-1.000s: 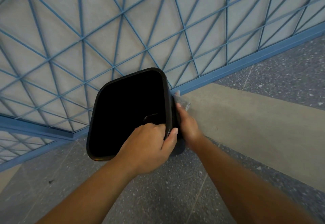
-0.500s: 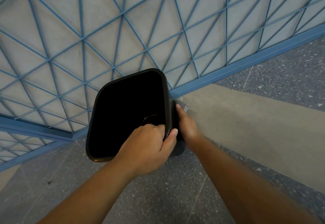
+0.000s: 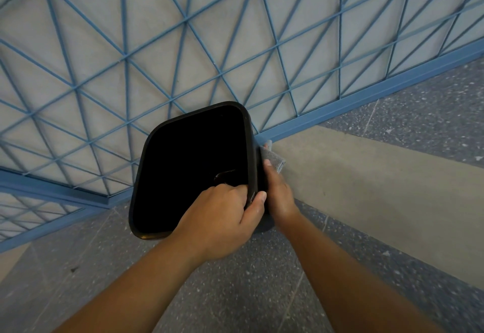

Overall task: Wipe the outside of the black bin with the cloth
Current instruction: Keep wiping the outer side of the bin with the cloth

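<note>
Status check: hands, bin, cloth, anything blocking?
Left hand gripping bin rim. Right hand pressing grey cloth to bin's outer right side. Blue fence close behind; nothing blocking.

Can't see inside the black bin [image 3: 188, 165]: interior is just dark, bottom not readable, only a faint curved shape near my fingers. My left hand [image 3: 220, 225] covers the bin's near right corner, fingertips gone over the rim into the dark. Bin's right outer wall is nearly all hidden behind rim and my right hand [image 3: 277, 196]. Cloth [image 3: 273, 158] mostly tucked under that hand btwn palm and wall, only a grey corner pokes out; its full shape can't tell. Both forearms cut off at bottom edge. Blue grid railing [image 3: 183, 21] runs off the top, left and right edges.
</note>
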Motion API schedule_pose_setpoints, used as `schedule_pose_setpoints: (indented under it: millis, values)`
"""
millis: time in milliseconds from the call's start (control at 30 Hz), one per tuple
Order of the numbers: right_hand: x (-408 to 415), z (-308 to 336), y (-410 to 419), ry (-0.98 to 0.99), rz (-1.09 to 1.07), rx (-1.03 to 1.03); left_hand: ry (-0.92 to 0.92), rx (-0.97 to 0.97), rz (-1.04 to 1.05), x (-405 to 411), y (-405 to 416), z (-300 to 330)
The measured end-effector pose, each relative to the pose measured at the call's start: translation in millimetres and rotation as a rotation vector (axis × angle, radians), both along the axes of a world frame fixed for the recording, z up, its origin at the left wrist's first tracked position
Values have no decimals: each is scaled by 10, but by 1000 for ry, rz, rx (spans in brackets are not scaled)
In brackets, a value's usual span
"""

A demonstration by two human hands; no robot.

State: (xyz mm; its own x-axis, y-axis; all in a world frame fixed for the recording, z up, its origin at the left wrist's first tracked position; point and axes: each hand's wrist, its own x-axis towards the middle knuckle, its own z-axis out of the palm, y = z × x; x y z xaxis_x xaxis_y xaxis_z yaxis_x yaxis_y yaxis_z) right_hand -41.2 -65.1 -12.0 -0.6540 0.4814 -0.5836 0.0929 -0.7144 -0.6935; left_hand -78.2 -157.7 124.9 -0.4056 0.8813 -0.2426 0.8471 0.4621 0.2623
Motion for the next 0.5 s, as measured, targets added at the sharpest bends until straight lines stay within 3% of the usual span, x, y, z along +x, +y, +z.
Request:
schedule_pose_setpoints:
  millis: [100, 333, 500]
  values:
    - [19, 10, 95, -48, 30, -138, 5, -3, 3, 11, -3, -1]
    - [74, 22, -87, 86, -59, 29, -5, 4, -4, 10, -9, 3]
    - [124, 37, -20, -19, 6, -130, -1, -6, 3, 16, -7, -2]
